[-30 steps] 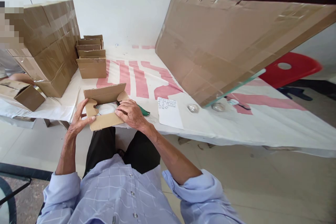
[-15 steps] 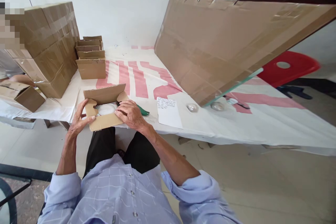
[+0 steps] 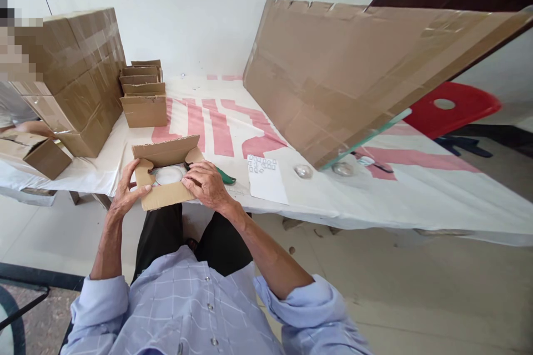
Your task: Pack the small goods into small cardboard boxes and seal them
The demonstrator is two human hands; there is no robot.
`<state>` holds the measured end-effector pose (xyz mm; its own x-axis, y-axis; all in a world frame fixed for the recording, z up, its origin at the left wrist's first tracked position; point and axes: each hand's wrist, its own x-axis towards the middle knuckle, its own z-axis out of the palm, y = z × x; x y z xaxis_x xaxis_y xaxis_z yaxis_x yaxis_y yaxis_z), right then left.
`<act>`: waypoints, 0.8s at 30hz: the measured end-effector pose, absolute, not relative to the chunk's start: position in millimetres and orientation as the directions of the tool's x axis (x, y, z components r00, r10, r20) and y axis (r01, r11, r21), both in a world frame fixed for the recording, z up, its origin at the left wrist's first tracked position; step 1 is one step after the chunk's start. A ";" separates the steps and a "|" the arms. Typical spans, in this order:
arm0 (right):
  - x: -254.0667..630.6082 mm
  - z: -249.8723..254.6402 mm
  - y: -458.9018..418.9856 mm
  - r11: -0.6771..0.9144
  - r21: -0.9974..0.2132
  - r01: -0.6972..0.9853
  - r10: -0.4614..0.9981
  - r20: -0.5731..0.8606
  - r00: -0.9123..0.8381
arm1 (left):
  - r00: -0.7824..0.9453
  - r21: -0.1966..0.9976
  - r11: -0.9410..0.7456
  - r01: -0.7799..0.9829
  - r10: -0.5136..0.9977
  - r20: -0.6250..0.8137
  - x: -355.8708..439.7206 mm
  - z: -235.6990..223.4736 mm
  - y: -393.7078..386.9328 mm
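Our left hand (image 3: pixel 122 194) grips the left end of the box (image 3: pixel 166 197), lid up, a round pale thing (image 3: pixel 169 175) inside it; our right hand (image 3: pixel 208 184) holds its right end. On the cloth (image 3: pixel 333 202), cartons (image 3: pixel 85 80) stand left of the box; right of it lie paper (image 3: pixel 268 186) and clear packets (image 3: pixel 303 171), with a red chair (image 3: pixel 466 101) far right of it.

open box (image 3: pixel 166 196) at table (image 3: pixel 333 208) edge | sheet (image 3: pixel 268 187) right | box row (image 3: pixel 144 112) behind | carton stack (image 3: pixel 91 75) behind-left | panel (image 3: pixel 333 77) behind-right
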<state>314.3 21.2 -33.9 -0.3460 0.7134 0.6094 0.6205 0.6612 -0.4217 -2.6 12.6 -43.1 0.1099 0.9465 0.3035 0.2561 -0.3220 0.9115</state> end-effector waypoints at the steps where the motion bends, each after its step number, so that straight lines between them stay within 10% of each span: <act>1: 314.2 -34.1 20.7 0.662 -0.420 0.621 0.712 0.611 -0.345 | 0.105 0.911 -0.318 0.262 0.948 0.301 -2.0 -42.8 12.1; 24: 313.4 -34.5 16.6 0.664 -0.429 0.612 0.706 0.629 -0.325 | 0.071 0.905 -0.314 0.286 0.949 0.306 2.7 -39.6 8.2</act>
